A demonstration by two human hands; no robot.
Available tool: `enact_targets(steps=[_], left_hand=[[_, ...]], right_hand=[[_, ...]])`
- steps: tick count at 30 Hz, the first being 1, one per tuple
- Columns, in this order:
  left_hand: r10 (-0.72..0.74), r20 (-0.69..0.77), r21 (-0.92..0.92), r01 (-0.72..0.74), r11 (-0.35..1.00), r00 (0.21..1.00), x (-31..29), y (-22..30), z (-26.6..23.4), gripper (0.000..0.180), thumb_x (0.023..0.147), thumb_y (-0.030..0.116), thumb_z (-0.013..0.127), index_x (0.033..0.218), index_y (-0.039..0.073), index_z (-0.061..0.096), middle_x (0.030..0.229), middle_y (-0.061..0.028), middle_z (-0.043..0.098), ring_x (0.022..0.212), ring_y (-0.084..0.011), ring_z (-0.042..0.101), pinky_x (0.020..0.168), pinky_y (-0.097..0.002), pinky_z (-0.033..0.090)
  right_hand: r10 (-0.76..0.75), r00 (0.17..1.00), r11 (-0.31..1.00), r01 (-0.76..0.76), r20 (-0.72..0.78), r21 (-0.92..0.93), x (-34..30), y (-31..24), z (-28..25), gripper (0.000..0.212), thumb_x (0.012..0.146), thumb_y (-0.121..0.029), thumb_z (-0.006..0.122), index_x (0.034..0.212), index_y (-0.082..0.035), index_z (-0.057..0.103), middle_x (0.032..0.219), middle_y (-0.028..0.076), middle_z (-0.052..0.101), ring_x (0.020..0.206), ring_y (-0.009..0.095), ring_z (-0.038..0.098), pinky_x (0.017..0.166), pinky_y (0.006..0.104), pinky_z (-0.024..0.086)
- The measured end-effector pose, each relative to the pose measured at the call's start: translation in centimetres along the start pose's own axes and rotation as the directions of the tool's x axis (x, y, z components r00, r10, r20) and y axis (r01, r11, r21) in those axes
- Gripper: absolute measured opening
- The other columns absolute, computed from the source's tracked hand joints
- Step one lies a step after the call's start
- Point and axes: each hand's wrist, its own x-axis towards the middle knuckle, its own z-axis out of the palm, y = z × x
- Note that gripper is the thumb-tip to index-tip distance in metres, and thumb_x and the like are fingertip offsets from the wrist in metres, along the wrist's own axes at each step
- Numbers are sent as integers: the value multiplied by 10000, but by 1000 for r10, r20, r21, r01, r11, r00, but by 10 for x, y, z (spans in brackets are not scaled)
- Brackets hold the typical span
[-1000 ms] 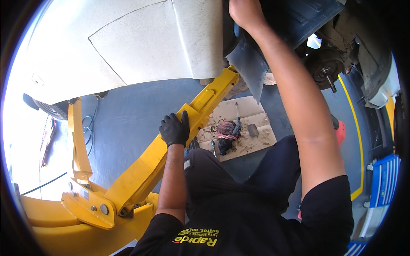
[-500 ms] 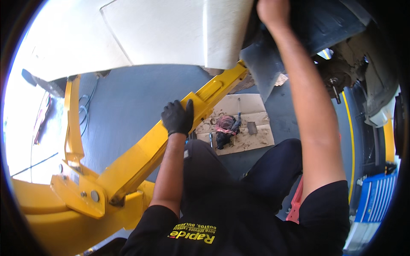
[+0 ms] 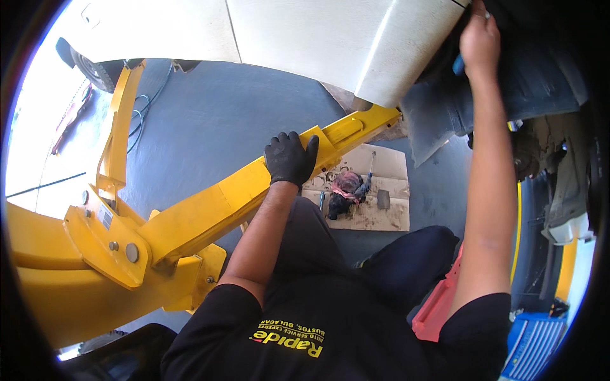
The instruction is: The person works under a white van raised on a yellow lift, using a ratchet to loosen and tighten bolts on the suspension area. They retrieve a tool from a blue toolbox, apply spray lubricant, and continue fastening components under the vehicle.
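My left hand (image 3: pixel 291 159), in a black glove, lies on top of a long yellow lift arm (image 3: pixel 219 206). Its fingers are stretched over the beam and the thumb stands apart. Bare and raised to the upper right, my right hand (image 3: pixel 481 47) is closed round a blue-handled tool (image 3: pixel 458 65); only the blue end shows plainly, and the tool's kind is hidden. This hand is by the dark wheel-well liner (image 3: pixel 502 95), near the edge of the white car body panel (image 3: pixel 305 35). The lift arm's far end reaches under that panel.
Below, flattened cardboard (image 3: pixel 394 213) on the grey floor carries a dirty pink-and-black rag bundle (image 3: pixel 348 187) and several small tools. A red metal piece (image 3: pixel 438 298) lies beside my leg. A blue ribbed object (image 3: pixel 534 346) stands at the lower right. Hoses (image 3: pixel 140 117) trail at the left.
The view has shifted, so car, lift arm and cardboard appear further right. My right hand shows more fully, with the blue tool end now visible. My left hand stays on the lift arm.
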Motion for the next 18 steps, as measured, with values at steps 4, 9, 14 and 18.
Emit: enact_targets(steps=[4, 9, 14, 18], left_hand=[[13, 18, -45, -12, 999, 1000, 4, 5, -2, 575, 1017, 573, 494, 1051, 25, 666, 1026, -204, 663, 994, -394, 637, 850, -525, 474], [4, 23, -60, -3, 998, 1000, 0, 2, -6, 572, 1013, 575, 499, 1061, 29, 665, 1041, -202, 663, 1000, -393, 634, 861, -527, 466], [-14, -25, -134, 11, 991, 1000, -3, -2, 0, 558, 985, 572, 541, 1035, 31, 667, 1050, -212, 659, 1020, -401, 612, 884, -532, 450], [-28, -20, -101, 26, 995, 999, -4, -9, -3, 559, 1009, 563, 516, 1021, 25, 665, 1029, -215, 659, 995, -402, 623, 880, -523, 451]], right_hand=[[268, 928, 960, -279, 261, 6, 23, -21, -34, 384, 1079, -445, 524, 1008, -85, 638, 682, 12, 551, 583, 155, 552, 544, 322, 453], [-441, 887, 882, 402, -134, -244, -3, 7, 13, 552, 1090, -476, 462, 1067, 37, 664, 943, 259, 737, 937, 444, 709, 808, 476, 530], [0, 1000, 995, 3, 26, -99, -11, -15, -4, 500, 1096, -463, 472, 1022, -7, 662, 792, 143, 688, 649, 284, 657, 600, 416, 496], [154, 970, 963, -105, 186, -248, -11, -46, -8, 553, 1099, -505, 428, 921, -39, 665, 686, 104, 600, 479, 203, 541, 493, 386, 436]])
